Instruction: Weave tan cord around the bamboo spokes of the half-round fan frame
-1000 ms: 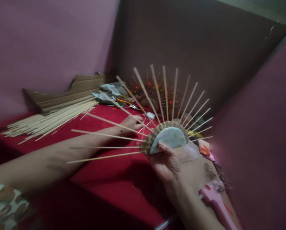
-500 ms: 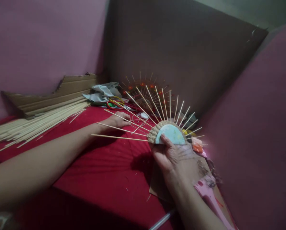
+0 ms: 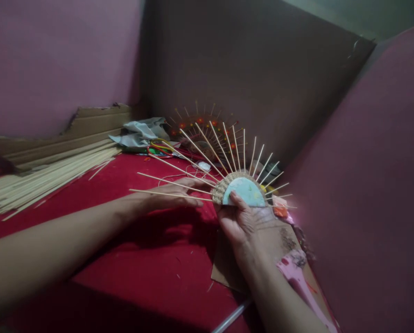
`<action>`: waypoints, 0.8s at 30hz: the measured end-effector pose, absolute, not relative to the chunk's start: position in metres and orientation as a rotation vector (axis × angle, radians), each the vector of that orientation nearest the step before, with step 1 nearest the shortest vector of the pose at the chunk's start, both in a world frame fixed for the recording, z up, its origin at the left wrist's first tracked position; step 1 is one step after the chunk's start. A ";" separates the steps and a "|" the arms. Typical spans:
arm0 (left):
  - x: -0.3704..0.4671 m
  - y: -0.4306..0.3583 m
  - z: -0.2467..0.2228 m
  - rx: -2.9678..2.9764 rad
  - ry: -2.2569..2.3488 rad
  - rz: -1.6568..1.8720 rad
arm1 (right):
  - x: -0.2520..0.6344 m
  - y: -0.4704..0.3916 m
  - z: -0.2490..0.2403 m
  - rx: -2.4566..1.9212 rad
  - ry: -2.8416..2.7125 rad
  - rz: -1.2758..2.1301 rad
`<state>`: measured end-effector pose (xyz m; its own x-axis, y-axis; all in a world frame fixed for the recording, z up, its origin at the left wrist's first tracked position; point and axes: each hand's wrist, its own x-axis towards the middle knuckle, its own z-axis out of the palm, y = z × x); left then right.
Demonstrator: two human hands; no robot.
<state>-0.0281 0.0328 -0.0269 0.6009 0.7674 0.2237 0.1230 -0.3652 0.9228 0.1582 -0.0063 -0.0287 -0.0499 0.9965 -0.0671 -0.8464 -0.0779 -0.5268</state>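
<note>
My right hand (image 3: 240, 224) grips a half-round woven fan frame (image 3: 221, 190) from below, its thumb pressed on the pale blue half-disc (image 3: 245, 192) at the centre. Thin wooden sticks (image 3: 202, 150) spread outward like rays from the woven band along the curved edge. Behind the lowest left sticks, my left hand (image 3: 182, 192) reaches toward the woven band with fingers stretched and apart. Parts of its fingers are hidden by the sticks. A thin cord (image 3: 165, 177) loops on the red cloth just beyond that hand.
Many loose sticks (image 3: 54, 178) lie at left beside cardboard (image 3: 99, 121). Scissors (image 3: 158, 147) and a grey cloth (image 3: 141, 132) are at the back, near a decorated fan (image 3: 200, 124). A pink glue gun (image 3: 299, 277) and an orange packet (image 3: 280, 208) lie on the right.
My left hand has moved right, from the cloth beyond the sticks to close by the woven band, and its fingers have stretched out. My right hand still holds the fan frame.
</note>
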 end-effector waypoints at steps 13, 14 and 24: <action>-0.008 0.026 -0.030 1.571 0.688 0.874 | 0.160 -0.005 -0.028 -0.490 -0.338 1.630; -0.008 0.026 -0.028 1.572 0.709 0.867 | 0.160 -0.005 -0.027 -0.496 -0.338 1.630; -0.009 0.022 -0.022 1.715 0.841 0.726 | 0.163 -0.004 -0.036 -0.455 -0.424 1.666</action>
